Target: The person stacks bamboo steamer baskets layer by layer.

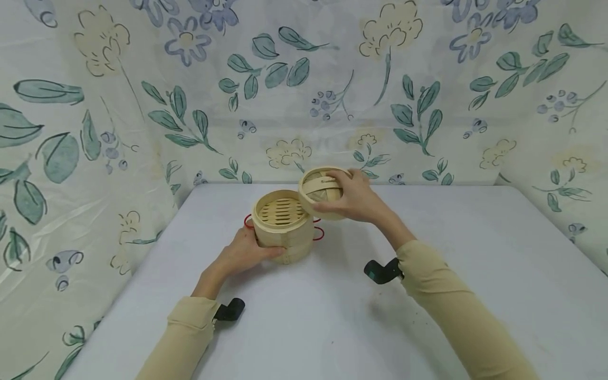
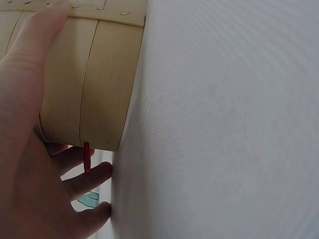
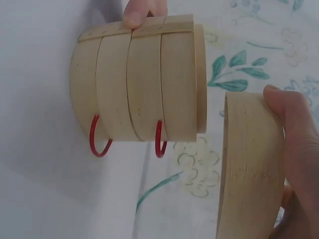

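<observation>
A round bamboo steamer [image 1: 287,237] of stacked tiers stands on the table, its slatted rack [image 1: 280,212] showing from above. Red loop handles [image 3: 99,137] stick out at its sides. My left hand [image 1: 244,247] holds the steamer from the left, the thumb [image 2: 42,30] across the front wall and the fingers [image 2: 87,181] spread round the far side by a red loop. Up and to the right, my right hand [image 1: 356,196] grips the woven bamboo lid [image 1: 315,184] by its rim and top. The lid is tilted and apart from the steamer in the right wrist view.
The white table [image 1: 332,316] runs up to a floral cloth backdrop [image 1: 304,116] behind and at both sides. Black wrist cameras [image 1: 230,310] hang below both sleeves. A few small dark specks lie on the table near the right forearm.
</observation>
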Action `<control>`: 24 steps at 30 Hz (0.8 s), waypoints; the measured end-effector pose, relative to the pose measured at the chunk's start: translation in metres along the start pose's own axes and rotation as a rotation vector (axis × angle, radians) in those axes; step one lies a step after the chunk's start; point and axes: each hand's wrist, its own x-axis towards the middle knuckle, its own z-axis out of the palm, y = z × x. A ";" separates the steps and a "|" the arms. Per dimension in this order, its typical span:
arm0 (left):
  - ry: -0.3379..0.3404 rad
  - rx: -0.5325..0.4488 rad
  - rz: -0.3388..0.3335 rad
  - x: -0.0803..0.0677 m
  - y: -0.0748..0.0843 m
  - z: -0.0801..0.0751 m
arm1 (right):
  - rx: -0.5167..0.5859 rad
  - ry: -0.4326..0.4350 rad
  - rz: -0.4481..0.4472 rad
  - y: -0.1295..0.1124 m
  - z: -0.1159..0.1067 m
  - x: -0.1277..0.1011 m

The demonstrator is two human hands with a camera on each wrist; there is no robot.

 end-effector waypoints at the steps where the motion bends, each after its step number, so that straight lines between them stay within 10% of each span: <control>1: -0.001 -0.005 0.003 0.001 0.000 0.000 | 0.001 0.001 0.003 -0.002 0.001 0.001; 24: -0.016 0.006 -0.013 -0.001 0.000 -0.001 | 0.048 0.010 -0.007 -0.048 0.030 0.024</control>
